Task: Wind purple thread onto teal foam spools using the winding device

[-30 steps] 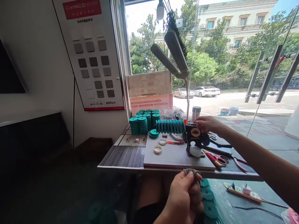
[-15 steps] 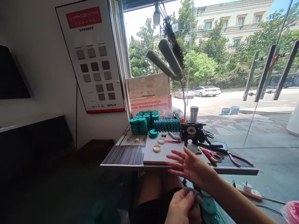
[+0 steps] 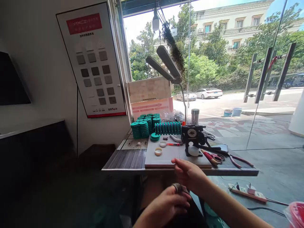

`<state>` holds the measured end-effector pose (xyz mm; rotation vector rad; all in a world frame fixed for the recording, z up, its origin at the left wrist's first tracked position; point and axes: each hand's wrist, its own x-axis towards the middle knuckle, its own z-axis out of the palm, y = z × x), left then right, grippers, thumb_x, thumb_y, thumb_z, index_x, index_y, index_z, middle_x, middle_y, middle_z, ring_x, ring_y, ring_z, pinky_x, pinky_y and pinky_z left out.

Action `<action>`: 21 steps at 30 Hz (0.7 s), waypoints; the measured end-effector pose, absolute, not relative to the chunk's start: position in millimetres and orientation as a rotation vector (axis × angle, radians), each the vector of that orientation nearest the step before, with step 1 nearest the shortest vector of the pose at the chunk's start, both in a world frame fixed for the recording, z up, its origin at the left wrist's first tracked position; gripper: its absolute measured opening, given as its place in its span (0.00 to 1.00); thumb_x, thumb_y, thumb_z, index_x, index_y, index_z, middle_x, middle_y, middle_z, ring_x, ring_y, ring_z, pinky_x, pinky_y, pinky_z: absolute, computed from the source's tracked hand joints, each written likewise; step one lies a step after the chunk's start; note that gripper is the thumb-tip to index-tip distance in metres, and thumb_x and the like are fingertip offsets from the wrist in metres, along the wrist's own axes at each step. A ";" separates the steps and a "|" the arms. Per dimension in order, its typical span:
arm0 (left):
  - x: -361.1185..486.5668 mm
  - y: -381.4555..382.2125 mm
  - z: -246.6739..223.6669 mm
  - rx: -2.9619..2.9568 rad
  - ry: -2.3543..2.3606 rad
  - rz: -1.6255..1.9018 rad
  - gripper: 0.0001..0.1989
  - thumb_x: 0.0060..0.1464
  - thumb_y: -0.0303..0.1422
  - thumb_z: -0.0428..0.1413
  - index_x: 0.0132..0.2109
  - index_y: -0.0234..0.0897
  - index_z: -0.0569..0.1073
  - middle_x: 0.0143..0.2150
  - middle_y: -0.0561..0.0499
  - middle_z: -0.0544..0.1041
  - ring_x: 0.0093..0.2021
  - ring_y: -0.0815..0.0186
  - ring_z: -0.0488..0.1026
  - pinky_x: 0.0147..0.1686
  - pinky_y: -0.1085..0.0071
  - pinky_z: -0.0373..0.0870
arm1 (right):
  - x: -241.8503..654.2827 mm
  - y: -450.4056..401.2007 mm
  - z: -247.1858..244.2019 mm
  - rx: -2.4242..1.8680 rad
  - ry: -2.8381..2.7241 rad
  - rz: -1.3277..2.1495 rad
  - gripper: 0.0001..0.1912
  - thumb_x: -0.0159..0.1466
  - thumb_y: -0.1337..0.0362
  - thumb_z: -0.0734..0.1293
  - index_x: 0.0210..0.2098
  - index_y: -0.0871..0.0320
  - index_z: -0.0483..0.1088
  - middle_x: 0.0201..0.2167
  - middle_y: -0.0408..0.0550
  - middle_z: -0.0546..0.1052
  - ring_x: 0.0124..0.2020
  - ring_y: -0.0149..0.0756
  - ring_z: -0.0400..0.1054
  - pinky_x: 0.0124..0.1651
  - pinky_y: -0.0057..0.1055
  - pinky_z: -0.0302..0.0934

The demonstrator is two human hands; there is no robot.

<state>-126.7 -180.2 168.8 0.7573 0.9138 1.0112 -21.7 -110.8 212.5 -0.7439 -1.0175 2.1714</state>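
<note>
My left hand (image 3: 167, 202) is low over my lap, its fingers curled round a small dark grey bundle (image 3: 178, 187) that looks like strands. I cannot tell what the bundle is made of. Just above and to the right is my right hand (image 3: 190, 175), in front of the table edge, with thumb and fingers pinched together. Anything between those fingertips is too small to make out. Beyond the hands stands a black device with a dial (image 3: 193, 133), and a row of teal spools (image 3: 168, 128) sticks out from its left side.
Stacked teal spools (image 3: 143, 128) stand at the table's back left. On the white board (image 3: 163, 161) are a small round dish (image 3: 158, 151) and an orange pen-like tool (image 3: 174, 144). Scissors (image 3: 217, 157) and pliers (image 3: 239, 160) lie right. A power strip (image 3: 248, 193) lies below.
My right hand has gone from spread fingers to a pinch, dropping slightly nearer my left hand. My left hand has moved up and left, still holding the grey bundle. The view has shifted slightly.
</note>
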 end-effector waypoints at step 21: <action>-115.7 -83.4 248.8 0.782 1.091 1.083 0.12 0.58 0.30 0.38 0.28 0.34 0.60 0.13 0.62 0.46 0.12 0.79 0.39 0.19 0.77 0.33 | 1.2 33.2 262.0 -1.339 -1.817 1.141 0.20 0.60 0.52 0.58 0.36 0.66 0.67 0.26 0.44 0.69 0.26 0.20 0.62 0.30 0.21 0.59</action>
